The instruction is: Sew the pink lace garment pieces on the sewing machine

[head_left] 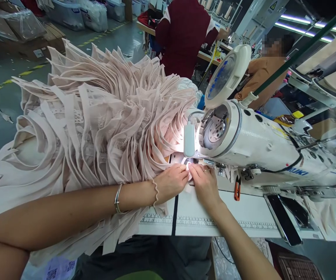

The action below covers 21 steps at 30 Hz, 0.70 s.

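Note:
A white sewing machine point(261, 144) stands in front of me, its lamp point(189, 139) lighting the needle area. Just below the needle, my left hand point(172, 180) is closed, its fingertips pinching the edge of a pale pink fabric piece point(189, 173). My right hand point(204, 182) meets it from the right, thumb and fingers closed on the same small piece. Most of that piece is hidden by the fingers. A large heap of pale pink garments point(104, 128) with lace parts lies to the left, against my left forearm.
Orange-handled thread snips point(237, 188) lie right of my right hand. A smartphone point(283, 219) rests near the table's front edge, along which a printed ruler point(197, 222) runs. Behind the machine, a person in a maroon top point(182, 35) and another in orange point(263, 74) are at work.

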Tool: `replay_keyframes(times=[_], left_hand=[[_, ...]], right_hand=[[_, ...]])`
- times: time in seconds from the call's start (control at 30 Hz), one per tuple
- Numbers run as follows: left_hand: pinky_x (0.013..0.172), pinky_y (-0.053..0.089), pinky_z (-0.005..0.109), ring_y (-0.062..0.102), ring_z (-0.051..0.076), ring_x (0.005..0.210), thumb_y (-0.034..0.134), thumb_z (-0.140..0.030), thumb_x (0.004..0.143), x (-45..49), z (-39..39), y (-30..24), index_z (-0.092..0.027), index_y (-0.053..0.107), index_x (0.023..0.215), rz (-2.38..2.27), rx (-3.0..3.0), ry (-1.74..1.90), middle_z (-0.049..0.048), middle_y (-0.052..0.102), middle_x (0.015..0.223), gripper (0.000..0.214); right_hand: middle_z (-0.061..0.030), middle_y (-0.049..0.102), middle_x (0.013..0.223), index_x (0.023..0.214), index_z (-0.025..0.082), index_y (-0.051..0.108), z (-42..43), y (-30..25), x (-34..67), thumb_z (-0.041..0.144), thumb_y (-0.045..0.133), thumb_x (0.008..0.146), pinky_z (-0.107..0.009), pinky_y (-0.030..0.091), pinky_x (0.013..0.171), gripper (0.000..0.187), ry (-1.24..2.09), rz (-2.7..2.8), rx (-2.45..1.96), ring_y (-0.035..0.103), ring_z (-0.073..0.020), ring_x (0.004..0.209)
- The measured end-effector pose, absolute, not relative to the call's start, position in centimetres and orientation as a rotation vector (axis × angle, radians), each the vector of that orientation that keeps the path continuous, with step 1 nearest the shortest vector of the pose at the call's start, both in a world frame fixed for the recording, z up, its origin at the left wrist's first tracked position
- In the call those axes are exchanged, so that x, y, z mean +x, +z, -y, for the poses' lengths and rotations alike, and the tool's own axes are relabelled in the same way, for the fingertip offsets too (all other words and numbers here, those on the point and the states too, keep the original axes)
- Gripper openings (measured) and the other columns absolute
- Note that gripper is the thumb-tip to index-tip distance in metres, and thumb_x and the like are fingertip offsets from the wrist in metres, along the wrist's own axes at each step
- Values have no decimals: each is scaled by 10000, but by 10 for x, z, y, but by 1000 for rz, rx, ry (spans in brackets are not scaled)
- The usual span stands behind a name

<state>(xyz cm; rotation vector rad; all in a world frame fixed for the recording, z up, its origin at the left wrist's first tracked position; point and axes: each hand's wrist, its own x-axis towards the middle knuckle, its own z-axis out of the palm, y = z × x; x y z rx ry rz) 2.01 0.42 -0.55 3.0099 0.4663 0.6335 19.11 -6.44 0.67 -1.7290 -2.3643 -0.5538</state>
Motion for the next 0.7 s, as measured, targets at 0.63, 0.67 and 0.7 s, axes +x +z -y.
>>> replay_keyframes(times=[0.63,0.67,0.7], left_hand=[[832,477,356,594,250,1060,328,-79,1021,23,0,-5,-20,572,1227,-481,3145,488,178,644,1161,324],[827,479,357,596,251,1060,326,-79,1021,23,0,-6,-21,574,1224,-479,3146,483,179,644,1164,326],[825,481,359,599,253,1061,325,-79,1021,23,0,-6,-18,573,1226,-475,3146,482,180,645,1166,327]], right_hand=[[-84,686,1289,1379,191,599,63,-3,199,11,361,843,-456,490,963,614,-244,2224,-1986,621,-275,1081],[-83,686,1289,1378,194,600,63,-3,199,10,360,838,-467,496,962,619,-241,2220,-1986,621,-278,1077],[-83,687,1284,1378,198,600,63,-4,200,15,363,840,-474,501,959,616,-234,2213,-1988,621,-281,1073]])
